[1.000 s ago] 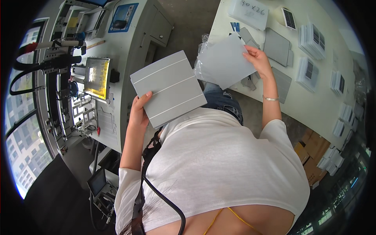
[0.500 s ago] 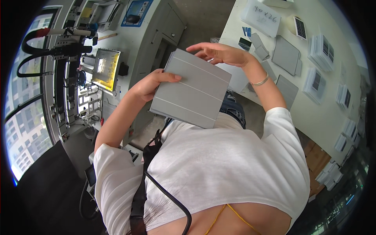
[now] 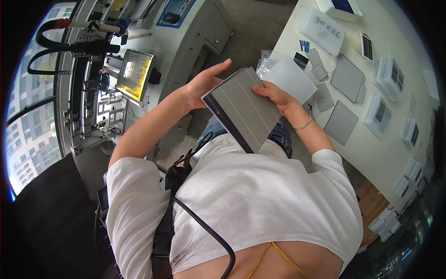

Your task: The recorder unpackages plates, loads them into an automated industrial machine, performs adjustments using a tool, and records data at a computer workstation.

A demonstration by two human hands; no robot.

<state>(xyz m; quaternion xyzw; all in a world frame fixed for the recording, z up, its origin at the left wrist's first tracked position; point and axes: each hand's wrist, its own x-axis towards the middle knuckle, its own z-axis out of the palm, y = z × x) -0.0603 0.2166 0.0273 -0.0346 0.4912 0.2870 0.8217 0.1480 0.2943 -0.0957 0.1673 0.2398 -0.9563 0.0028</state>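
Note:
A stack of thin, square grey panels (image 3: 248, 109) with fine pale lines is held tilted in front of my body. The upper panels sit out of line, baring a dark strip along the left side. My right hand (image 3: 278, 97) grips the stack's upper right edge, thumb on top, its other fingers hidden underneath. At the upper left edge, my left hand (image 3: 203, 87) is open, its thumb stretched away from the panels. Its fingers are partly hidden by the stack, so I cannot tell whether they support it from below.
On the white table (image 3: 371, 153) at right lie loose grey panels (image 3: 347, 76), a white sheet (image 3: 290, 79), a white plastic box (image 3: 321, 31) and stacked small panels (image 3: 389, 78). A grey cabinet (image 3: 204, 32) and equipment with a yellow-lit frame (image 3: 134, 74) stand at left.
My right hand has come down onto the stack and grips it. My left thumb has lifted off. The stack has turned and its panels have shifted apart, showing a dark strip.

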